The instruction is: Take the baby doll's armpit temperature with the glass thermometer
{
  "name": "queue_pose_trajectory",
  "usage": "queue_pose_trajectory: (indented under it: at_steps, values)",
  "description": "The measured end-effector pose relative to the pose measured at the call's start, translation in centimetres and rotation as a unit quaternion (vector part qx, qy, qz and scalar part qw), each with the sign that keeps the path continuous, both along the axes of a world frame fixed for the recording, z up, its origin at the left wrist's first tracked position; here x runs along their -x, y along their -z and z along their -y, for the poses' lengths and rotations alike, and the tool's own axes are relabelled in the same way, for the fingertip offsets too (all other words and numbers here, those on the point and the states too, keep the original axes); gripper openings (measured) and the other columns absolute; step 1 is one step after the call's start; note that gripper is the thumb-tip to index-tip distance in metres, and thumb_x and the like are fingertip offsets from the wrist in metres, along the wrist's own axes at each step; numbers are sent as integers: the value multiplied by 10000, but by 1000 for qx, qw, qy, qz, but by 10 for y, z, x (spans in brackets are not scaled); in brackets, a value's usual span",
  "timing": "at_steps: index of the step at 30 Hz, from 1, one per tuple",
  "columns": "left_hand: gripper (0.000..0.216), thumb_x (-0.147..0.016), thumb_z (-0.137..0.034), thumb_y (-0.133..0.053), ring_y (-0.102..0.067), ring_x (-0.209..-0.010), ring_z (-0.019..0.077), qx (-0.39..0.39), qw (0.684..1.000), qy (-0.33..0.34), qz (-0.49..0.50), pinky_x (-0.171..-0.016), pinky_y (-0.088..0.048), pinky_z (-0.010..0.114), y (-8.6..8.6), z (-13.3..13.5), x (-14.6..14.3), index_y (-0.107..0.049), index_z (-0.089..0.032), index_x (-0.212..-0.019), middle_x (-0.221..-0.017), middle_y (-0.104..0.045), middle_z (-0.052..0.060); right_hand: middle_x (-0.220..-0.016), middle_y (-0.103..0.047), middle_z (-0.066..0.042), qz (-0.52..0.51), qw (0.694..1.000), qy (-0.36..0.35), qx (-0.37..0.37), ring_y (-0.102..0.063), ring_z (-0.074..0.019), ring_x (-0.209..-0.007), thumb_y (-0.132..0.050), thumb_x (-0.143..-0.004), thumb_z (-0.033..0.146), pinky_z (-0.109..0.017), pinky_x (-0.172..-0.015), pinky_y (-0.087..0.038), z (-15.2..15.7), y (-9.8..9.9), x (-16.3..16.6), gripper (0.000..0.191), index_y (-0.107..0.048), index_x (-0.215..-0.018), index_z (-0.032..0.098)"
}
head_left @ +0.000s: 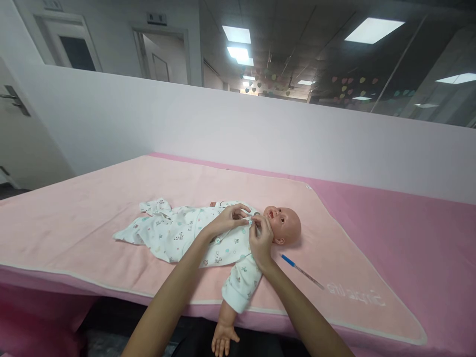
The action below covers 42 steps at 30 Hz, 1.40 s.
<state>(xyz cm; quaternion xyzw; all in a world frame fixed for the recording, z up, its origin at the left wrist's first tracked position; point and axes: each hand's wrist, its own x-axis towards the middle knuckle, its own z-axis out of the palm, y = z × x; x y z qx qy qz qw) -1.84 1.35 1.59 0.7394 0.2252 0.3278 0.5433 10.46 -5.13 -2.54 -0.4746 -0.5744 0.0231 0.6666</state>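
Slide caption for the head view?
Left hand and right hand at the printed top of a doll lying on a pink mat.

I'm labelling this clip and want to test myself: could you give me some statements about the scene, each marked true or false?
1. The left hand and right hand are both at the upper front of the doll's patterned top. True.
2. The doll lies face down. False: it lies on its back.
3. A blue-ended pen lies on the pale pink mat, near the doll's head. True.
4. The right hand holds the pen. False: that hand is at the top, and the pen lies apart from it.
5. One of the doll's arms reaches past the mat's near edge. True.
6. The doll's head points to the picture's left. False: it is toward the right.
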Motion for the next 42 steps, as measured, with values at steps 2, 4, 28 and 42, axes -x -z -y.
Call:
queue_pose_trajectory:
  at_steps: [2,4,28,42]
  values:
    - [380,-697,-275,-653,-575,-826,157,8,1000,19,-3,-749,-443,285,-1,-3,5,-534,-184,-1047,-842,-619,34,-872,-573,-48,24,1000,1,-6,-537,-173,-888,-412,-793,159,-338,-827,-443,-1,0,0,145,-541,-846,200]
    - [418,-678,-246,-666,-570,-894,172,-2,999,36,-16,-795,-442,303,-2,-3,13,-535,-188,-1071,-932,-617,55,-895,-573,-50,40,999,3,0,-529,-174,-918,-400,-794,144,-345,-853,-432,-2,2,0,167,-543,-858,202]
    - [343,-824,-71,-367,-548,-900,189,-507,745,-401,-165,-789,-427,337,39,44,93,-621,-218,-1001,-956,-640,47,-1043,-545,-95,362,932,-20,-9,-440,-240,-1065,-490,-710,151,-438,-956,-310,-9,-8,15,128,-551,-819,177]
    - [241,-774,-154,-448,-541,-842,197,-443,801,-352,-195,-752,-406,346,20,55,28,-607,-205,-948,-889,-628,40,-781,-586,-28,258,964,-70,11,-497,-170,-803,-464,-794,139,-342,-818,-381,-6,-7,12,115,-566,-806,191]
